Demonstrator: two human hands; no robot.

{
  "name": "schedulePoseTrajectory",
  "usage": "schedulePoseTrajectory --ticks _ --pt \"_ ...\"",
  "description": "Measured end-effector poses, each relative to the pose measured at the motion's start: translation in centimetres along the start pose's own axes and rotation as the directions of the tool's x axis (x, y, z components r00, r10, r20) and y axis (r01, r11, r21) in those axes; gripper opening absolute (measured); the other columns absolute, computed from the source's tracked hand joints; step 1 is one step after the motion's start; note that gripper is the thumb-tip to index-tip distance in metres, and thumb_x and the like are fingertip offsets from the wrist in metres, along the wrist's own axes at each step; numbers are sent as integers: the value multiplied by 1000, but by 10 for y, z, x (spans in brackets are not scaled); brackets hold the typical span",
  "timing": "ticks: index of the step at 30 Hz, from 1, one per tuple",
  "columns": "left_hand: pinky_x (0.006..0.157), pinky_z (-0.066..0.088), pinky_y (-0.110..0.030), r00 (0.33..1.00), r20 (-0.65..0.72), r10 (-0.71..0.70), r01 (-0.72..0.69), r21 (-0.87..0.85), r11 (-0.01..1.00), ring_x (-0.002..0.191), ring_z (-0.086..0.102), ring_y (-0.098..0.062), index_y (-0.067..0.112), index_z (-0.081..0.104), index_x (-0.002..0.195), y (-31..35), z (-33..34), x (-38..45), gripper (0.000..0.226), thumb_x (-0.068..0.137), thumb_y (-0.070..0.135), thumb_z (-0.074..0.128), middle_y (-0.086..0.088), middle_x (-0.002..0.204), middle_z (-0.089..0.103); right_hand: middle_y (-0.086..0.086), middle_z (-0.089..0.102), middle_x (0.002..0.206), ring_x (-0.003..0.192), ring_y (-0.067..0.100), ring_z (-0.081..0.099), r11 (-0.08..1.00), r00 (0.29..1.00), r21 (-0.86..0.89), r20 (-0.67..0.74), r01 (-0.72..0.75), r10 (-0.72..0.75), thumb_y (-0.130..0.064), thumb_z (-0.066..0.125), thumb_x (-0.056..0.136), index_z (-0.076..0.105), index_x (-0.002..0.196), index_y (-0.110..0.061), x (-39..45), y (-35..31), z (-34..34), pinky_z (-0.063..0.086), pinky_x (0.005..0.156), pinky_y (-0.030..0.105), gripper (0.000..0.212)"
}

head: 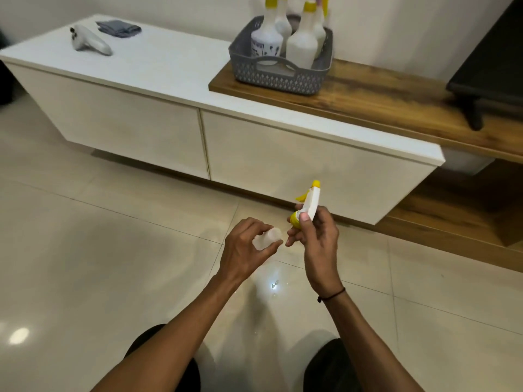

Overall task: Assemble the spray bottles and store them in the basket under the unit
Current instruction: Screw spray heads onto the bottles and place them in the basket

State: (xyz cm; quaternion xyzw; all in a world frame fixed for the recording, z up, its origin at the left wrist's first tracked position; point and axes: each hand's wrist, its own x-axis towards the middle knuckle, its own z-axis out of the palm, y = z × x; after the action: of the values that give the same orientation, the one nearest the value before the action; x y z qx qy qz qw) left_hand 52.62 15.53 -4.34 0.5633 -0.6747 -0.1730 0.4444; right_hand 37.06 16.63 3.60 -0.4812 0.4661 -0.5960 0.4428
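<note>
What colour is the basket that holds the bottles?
Grey, with a cut-out lattice pattern on the basket; the head view shows it.

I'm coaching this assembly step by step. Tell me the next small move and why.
Probably bring the spray head in the right hand onto the open neck of the bottle in the left hand and start twisting. The two parts sit close but apart, its yellow collar facing the neck.

1 view only — head-worn wide-angle camera, aimed forward and down from above. Forearms seen entering from bottom edge, left hand [249, 244] and right hand [314, 241] held close below lens, near frame centre. Tiled floor [85, 264] fills lower half; white unit [169, 89] runs across upper half, farther off. Straight lines bent toward edges — no 2nd view, so nothing shared.
</note>
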Motion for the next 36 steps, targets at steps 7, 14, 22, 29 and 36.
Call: schedulePoseTrajectory --ticks 7,14,22,29,36 --pt "71 56 -39 998 7 63 -64 46 997 83 68 -24 11 81 104 41 -29 8 33 86 37 86 -3 93 70 2 71 106 77 21 66 957 992 -277 64 -89 111 -53 76 83 68 113 -21 -18 0 3 60 75 43 45" --pt "69 54 -39 979 71 191 -201 192 961 77 66 -33 4 81 99 71 -49 13 25 80 17 90 -11 86 68 -4 75 88 74 20 64 947 997 -313 -1 -69 72 -20 80 89 74 96 -25 -21 -8 1 58 72 53 11" --pt "62 45 -30 977 44 208 -213 200 956 71 62 -29 8 81 95 95 -58 11 26 74 17 93 -7 79 64 -2 77 86 77 15 70 947 1000 -320 -9 -29 27 -32 77 94 78 102 -18 -26 -25 0 62 76 55 16" --pt "68 39 -23 985 24 172 -173 184 968 73 65 -25 12 82 95 100 -61 7 25 75 22 92 -4 82 67 18 70 80 84 43 70 947 996 -320 77 -15 41 -47 69 86 72 85 -17 -27 -35 -6 63 74 60 30" --pt "71 38 -26 972 144 183 -195 78 978 77 52 -10 17 84 102 103 -74 8 27 80 33 85 0 88 70 27 72 97 85 36 75 958 960 -280 244 -63 134 -24 62 96 74 97 -19 -26 -39 -22 65 82 53 14"
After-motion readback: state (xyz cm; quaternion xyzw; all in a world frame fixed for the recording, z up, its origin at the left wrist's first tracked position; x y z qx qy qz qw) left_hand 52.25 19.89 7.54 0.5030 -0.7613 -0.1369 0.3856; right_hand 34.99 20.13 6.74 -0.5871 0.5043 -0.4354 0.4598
